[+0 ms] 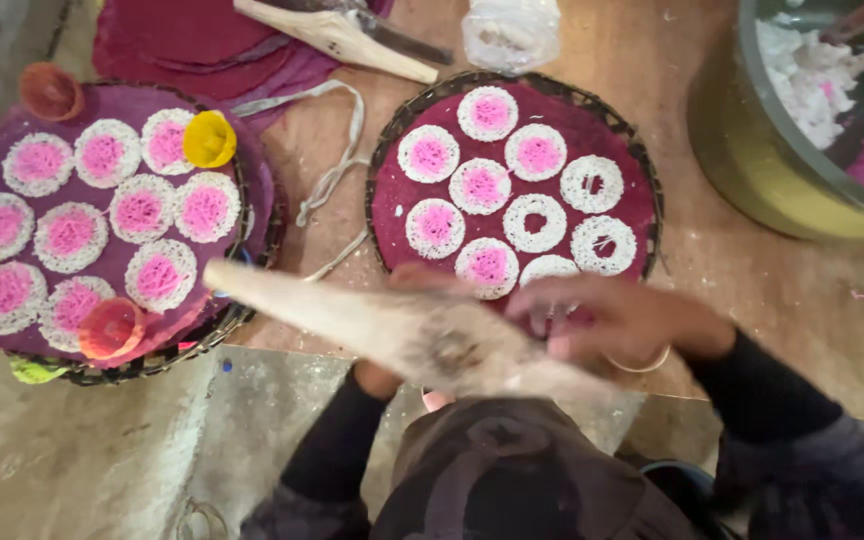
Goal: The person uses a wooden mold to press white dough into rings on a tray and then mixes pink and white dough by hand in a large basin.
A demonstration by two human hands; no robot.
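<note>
Two hands work a floury cloth bag (402,325) over the right tray (642,180): the right hand (617,320) pinches its tip low above the white rings (592,183), the left hand (377,375) grips underneath, supporting it.

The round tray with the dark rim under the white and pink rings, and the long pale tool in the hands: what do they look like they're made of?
The round tray with the dark rim looks like woven basketry, perhaps bamboo or cane: its edge shows plaited strands. A magenta cloth-like liner covers its inside. The long pale tool looks like bare, unvarnished wood dusted with white powder, though blur leaves this open. The right hand touches its thick end.
</note>
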